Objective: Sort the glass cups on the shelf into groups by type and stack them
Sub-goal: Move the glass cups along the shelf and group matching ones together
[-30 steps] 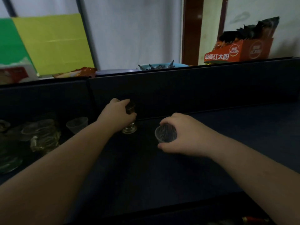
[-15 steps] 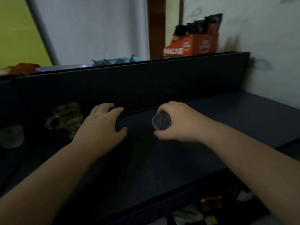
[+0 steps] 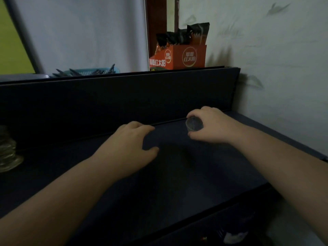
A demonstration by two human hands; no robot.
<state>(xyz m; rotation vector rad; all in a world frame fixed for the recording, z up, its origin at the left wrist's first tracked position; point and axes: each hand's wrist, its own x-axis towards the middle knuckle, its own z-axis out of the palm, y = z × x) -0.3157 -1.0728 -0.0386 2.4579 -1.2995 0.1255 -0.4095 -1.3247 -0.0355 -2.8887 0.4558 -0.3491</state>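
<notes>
Both forearms reach forward over the dark shelf (image 3: 177,174) toward its upright dark back panel (image 3: 124,100), which serves here as the landmark. The right hand (image 3: 214,126) sits close in front of the back panel, near the panel's right end. Its fingers curl over the top and its thumb comes in from below, so that it holds a small ribbed glass cup (image 3: 194,123) between them. The cup is tipped so that its round mouth faces the camera; whether its base touches the shelf cannot be told. The right forearm runs back from it toward the lower right corner of the view.

The left hand (image 3: 127,148) lies palm down, further from the back panel than the right hand and to the left of it. Its fingers are loosely bent and spread, the thumb stretched out to the right, and it holds nothing. Whether the fingertips rest on the shelf or hang just over it cannot be told. The two hands are well apart, with bare shelf between them.

In front of the back panel's left end, at the edge of the view, stands a stack of glassware (image 3: 7,150), blurred. Above and behind the panel an orange carton (image 3: 177,57) holding dark packets stands by the white wall (image 3: 266,59), with a blue basket (image 3: 88,71) to its left.
</notes>
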